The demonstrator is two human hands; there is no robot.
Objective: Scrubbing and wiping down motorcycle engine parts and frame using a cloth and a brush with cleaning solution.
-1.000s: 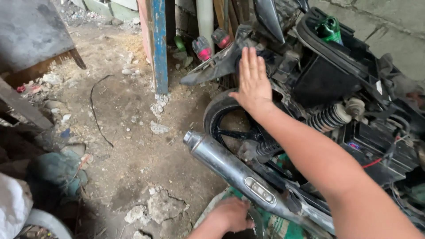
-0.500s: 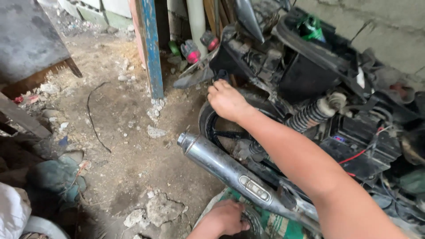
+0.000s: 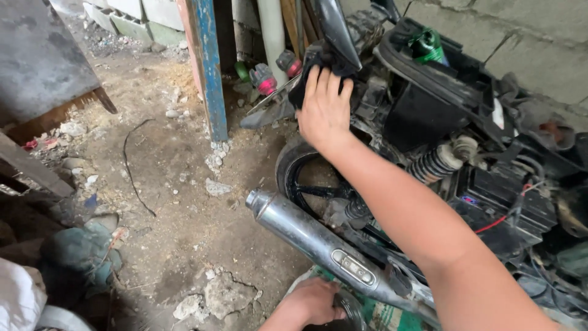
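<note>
Black plastic everywhere on this stripped motorcycle (image 3: 453, 122), and that's where we've got our right hand (image 3: 323, 110) pressed, up at about 12 o'clock in the view. Fingers are stretched out flat and together against the dark rear fender piece (image 3: 334, 37), palm resting on it, so we're pushing or steadying rather than gripping anything.

Our left hand (image 3: 312, 303) is way down at 6 o'clock, right at the frame edge. It's curled around something dark and round underneath the exhaust pipe (image 3: 318, 245), but we honestly can't tell what it is or how tight the hold is, since it's half cut off.

That chrome exhaust pipe runs from roughly the centre toward 5 o'clock, open end pointing at 9 o'clock. Just behind it sits the rear wheel (image 3: 300, 178), black rim and tyre, directly below our right wrist. A coil shock absorber (image 3: 438, 160) shows at 3 o'clock, with a red wire (image 3: 490, 225) just below it and a green bottle (image 3: 427, 46) sitting in the open seat bay at 1 o'clock.

Over at 11 o'clock a blue-painted post (image 3: 208, 67) stands on the dirt floor (image 3: 165, 184), with broken concrete chunks (image 3: 214, 294) at 7 o'clock and a thin black cable (image 3: 131, 162) lying at 9 o'clock.
</note>
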